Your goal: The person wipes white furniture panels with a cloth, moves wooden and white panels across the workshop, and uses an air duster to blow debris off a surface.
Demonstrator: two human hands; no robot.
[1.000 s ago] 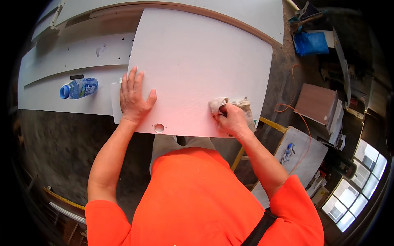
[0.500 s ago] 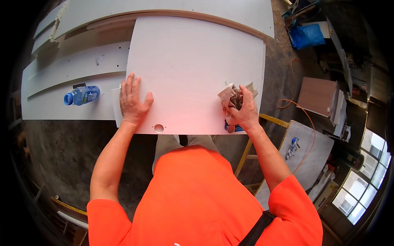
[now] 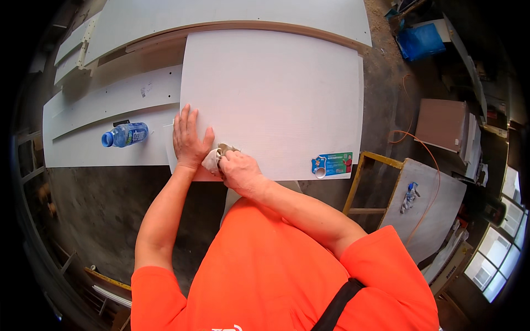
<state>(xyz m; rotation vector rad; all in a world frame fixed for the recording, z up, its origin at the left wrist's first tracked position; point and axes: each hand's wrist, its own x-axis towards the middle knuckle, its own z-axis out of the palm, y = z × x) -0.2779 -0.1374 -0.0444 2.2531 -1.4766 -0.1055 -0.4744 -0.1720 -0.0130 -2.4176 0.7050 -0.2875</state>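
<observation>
A large white panel (image 3: 276, 94) lies flat in front of me. My left hand (image 3: 190, 138) rests on its left edge, fingers stretched out and holding nothing. Close beside that hand, near the panel's front edge, my right hand (image 3: 240, 172) is closed around a crumpled beige-brown rag (image 3: 211, 161) and presses it on the surface. The round hole at the front left is hidden by the rag and hand. On the front right corner sits a blue and green sticker (image 3: 334, 165) with a round hole at its lower left part.
Left of the panel, a clear plastic bottle (image 3: 127, 134) with a blue cap lies on another white board (image 3: 72, 151). More white boards (image 3: 232, 10) are stacked behind. To the right stand a yellow frame (image 3: 353, 182), a grey-white board (image 3: 428, 215), an orange hose (image 3: 436, 176) and a brown box (image 3: 439, 124).
My right hand has swept the rag leftward from the right corner to beside my left hand, uncovering the sticker. My left hand stays flat on the panel's left edge.
</observation>
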